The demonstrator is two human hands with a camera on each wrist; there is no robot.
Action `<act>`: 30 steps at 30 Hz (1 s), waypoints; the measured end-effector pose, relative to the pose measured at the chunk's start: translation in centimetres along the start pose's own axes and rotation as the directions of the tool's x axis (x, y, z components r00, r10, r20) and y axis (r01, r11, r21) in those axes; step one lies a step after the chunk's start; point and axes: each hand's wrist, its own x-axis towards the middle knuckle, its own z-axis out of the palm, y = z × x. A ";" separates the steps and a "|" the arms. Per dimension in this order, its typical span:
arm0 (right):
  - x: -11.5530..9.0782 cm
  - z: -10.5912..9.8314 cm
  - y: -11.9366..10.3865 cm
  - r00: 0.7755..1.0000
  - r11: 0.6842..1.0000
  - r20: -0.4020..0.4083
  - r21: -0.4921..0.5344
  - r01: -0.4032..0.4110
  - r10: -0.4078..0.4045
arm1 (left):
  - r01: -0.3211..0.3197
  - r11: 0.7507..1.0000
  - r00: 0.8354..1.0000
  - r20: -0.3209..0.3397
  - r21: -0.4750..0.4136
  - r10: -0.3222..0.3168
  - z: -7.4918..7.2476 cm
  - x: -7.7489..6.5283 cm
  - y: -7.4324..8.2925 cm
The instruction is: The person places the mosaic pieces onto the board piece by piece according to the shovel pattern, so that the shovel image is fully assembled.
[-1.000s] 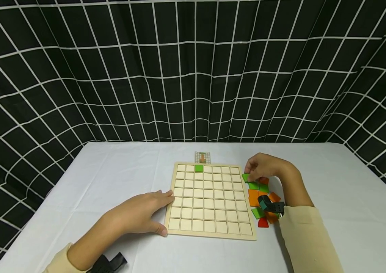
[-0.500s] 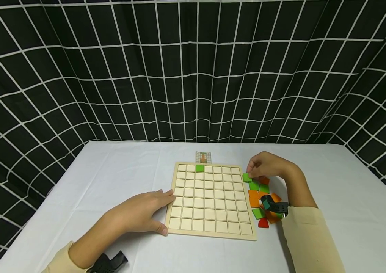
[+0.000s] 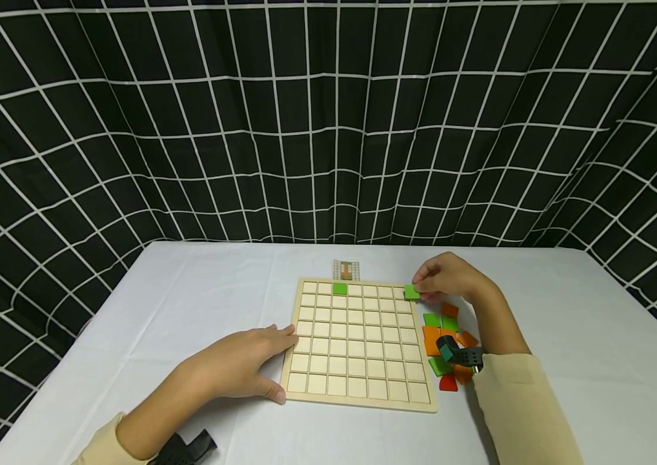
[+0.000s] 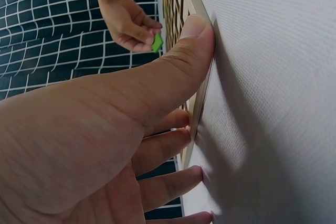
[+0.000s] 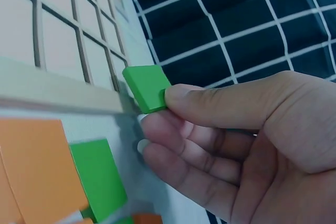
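Note:
My right hand [image 3: 444, 278] pinches a green square tile [image 5: 147, 88] between thumb and fingers. In the head view that tile overlaps the far right corner of a wooden grid board [image 3: 346, 405]. At the board's left edge lies my left hand [image 3: 241, 363], fingers spread, with the thumb touching the near left corner. The left wrist view shows that thumb [image 4: 178, 61] against the board's side. Another green tile [image 3: 340, 289] sits in the far row of the grid, third cell from the left.
Right of the board lies a loose pile of orange tiles [image 3: 430, 340], green tiles [image 3: 439, 366] and a red rounded piece [image 3: 448, 383]. A small pattern card [image 3: 346, 270] rests beyond the board's far edge. A black gridded curtain [image 3: 328, 129] hangs behind the white table [image 3: 218, 271].
My right hand has lifted the green tile from the pile's far end and carried it left, over the board's far right corner. The left hand stays in place.

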 end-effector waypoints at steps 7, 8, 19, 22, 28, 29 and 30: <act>0.5 1.2 -1.0 1.000 0.999 -0.026 0.037 0.013 -0.012 | -0.003 1.000 1.000 0.003 0.001 0.003 -0.1 -0.1 0.0; 0.5 1.4 -1.1 1.000 0.999 -0.026 0.044 0.013 -0.012 | -0.004 1.000 1.000 0.003 0.001 0.004 -0.1 0.0 0.0; 1.3 2.8 -1.8 1.000 0.997 0.002 0.072 0.009 -0.009 | -0.006 1.000 1.000 0.003 0.001 0.006 0.0 0.0 -0.1; 1.5 3.1 -2.2 1.000 0.998 0.016 0.064 0.022 -0.023 | -0.004 1.000 1.000 0.002 0.004 0.004 0.0 0.0 -0.1; 1.8 4.0 -3.0 1.000 0.998 0.024 0.056 0.012 -0.014 | -0.007 1.000 1.000 -0.001 0.001 0.007 0.1 0.0 -0.1; 1.9 4.2 -3.1 1.000 0.998 0.024 0.058 0.008 -0.010 | -0.008 1.000 1.000 -0.002 0.002 0.008 0.1 0.0 -0.1; 1.9 4.3 -3.1 1.000 0.998 0.023 0.060 0.005 -0.006 | -0.008 1.000 1.000 -0.002 0.001 0.008 0.1 0.0 -0.1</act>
